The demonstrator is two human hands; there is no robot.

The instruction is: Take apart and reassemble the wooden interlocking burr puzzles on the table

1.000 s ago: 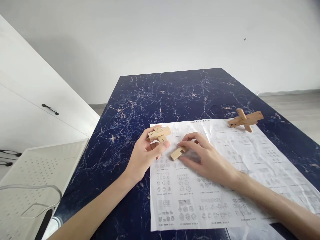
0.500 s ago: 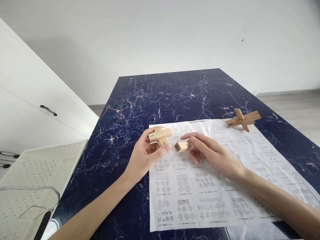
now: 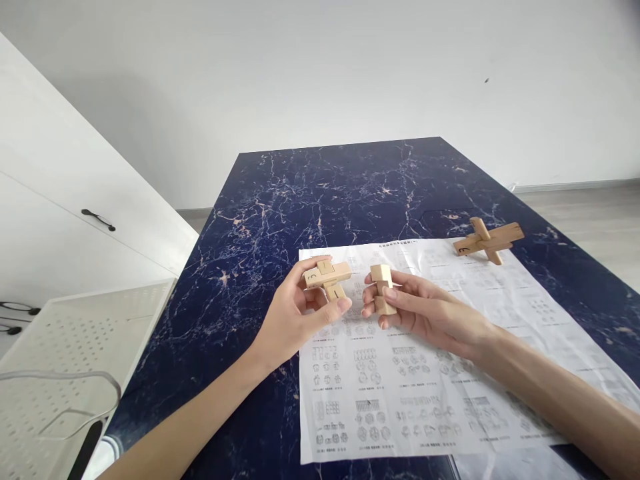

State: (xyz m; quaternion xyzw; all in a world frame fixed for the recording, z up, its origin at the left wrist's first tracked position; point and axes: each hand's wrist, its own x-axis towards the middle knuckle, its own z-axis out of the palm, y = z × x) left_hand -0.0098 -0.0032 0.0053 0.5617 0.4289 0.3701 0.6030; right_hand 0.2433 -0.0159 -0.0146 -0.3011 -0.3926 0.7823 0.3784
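Left hand (image 3: 293,320) grip closed on joined wooden blocks (image 3: 327,278), right hand (image 3: 425,313) pinching single wooden block (image 3: 382,289) upright

- wooden block (image 3: 383,289) in right hand (image 3: 425,313): lower part and far side covered by fingers, notch shape unreadable
- joined wooden pieces (image 3: 327,277) in left hand (image 3: 293,320): underside hidden by thumb and palm; markings on top too small to read for certain
- printed sheet (image 3: 425,393): diagrams and text too small to read, near right corner cut by frame edge, part covered by right forearm
- both arms cut off at bottom edge
- white perforated tray (image 3: 75,360): cut at left and bottom edge
- wooden cross (image 3: 487,240): marking on its end illegible
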